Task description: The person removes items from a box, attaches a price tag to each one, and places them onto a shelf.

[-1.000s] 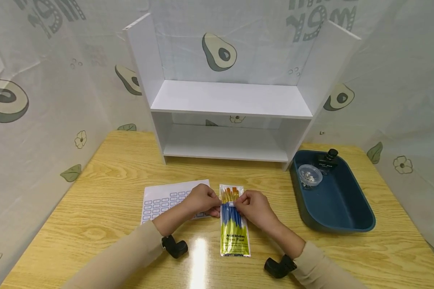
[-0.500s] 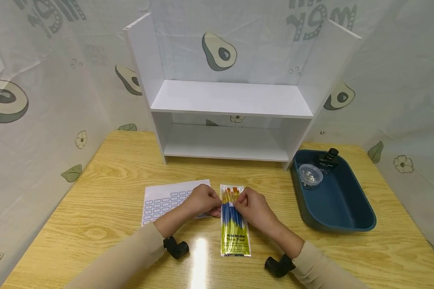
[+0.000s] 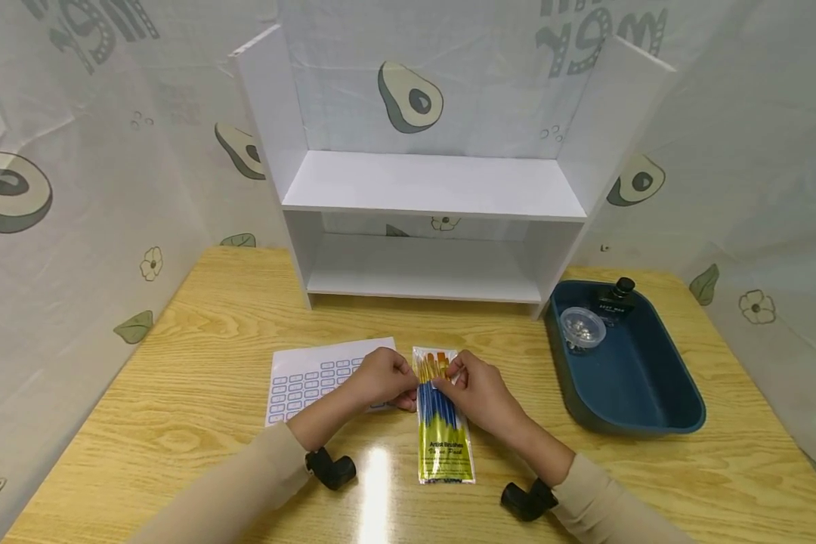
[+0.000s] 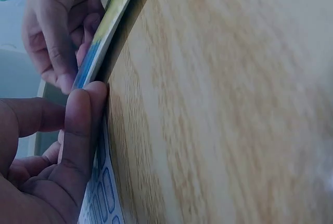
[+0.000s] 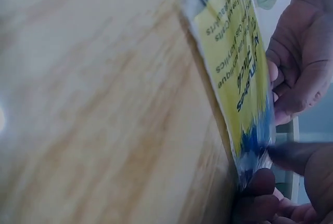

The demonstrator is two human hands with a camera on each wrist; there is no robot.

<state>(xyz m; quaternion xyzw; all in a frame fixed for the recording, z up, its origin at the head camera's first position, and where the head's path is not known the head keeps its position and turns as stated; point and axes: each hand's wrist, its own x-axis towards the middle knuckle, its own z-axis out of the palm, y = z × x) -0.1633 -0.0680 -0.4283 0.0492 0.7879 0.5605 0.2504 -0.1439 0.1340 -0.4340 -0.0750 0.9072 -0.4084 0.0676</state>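
A clear pack of artist paintbrushes point(image 3: 442, 446) with blue handles and a yellow printed panel lies on the table, bristles toward the shelf. My left hand point(image 3: 385, 378) pinches its left edge between thumb and finger. From the other side my right hand point(image 3: 479, 389) grips the pack, its thumb lying across the brushes over a small white label, mostly hidden. In the right wrist view that thumb point(image 5: 294, 155) touches the plastic while curled fingers sit at the pack's edge. Partly beneath my left forearm is a white sheet of blue-framed labels point(image 3: 306, 381).
A white two-tier shelf point(image 3: 425, 185) stands behind the hands. To the right is a dark blue bin point(image 3: 653, 378), holding a clear-lidded round tub point(image 3: 582, 329) of small metallic pieces and a black bottle point(image 3: 615, 298). Patterned curtain surrounds the wooden table point(image 3: 197, 355).
My right thumb has moved slightly left over the small label, covering most of it. The pack has shifted a little to the right at its lower end. My left hand stays nearly still.
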